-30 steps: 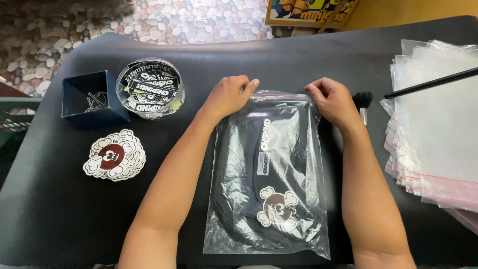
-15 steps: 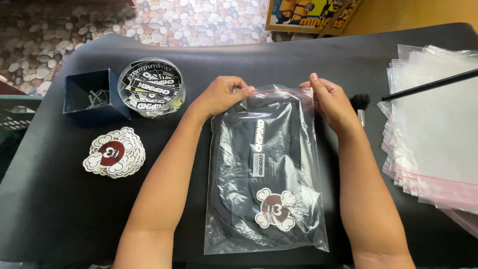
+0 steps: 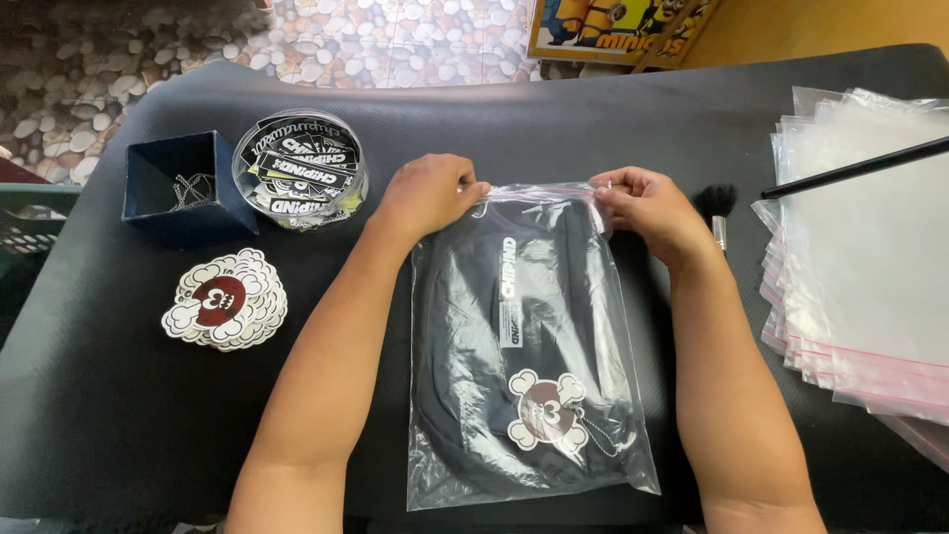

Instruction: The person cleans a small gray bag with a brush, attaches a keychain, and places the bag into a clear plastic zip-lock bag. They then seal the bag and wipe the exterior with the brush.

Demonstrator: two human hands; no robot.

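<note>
Left hand [image 3: 427,195] and right hand [image 3: 643,205] each pinch shut on the far edge of the clear plastic zip bag [image 3: 529,346] holding a black garment.

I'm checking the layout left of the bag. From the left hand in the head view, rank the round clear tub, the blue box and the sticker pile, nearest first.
From the left hand:
1. Round clear tub, just to its left.
2. Sticker pile, lower left.
3. Blue box, far left, beyond the tub.

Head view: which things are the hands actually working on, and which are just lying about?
In hand:
left hand and right hand pinching the top edge of the clear zip bag
black garment inside it

Lying about:
sticker stack
round tub of labels
blue box
pile of empty bags
brush
</note>
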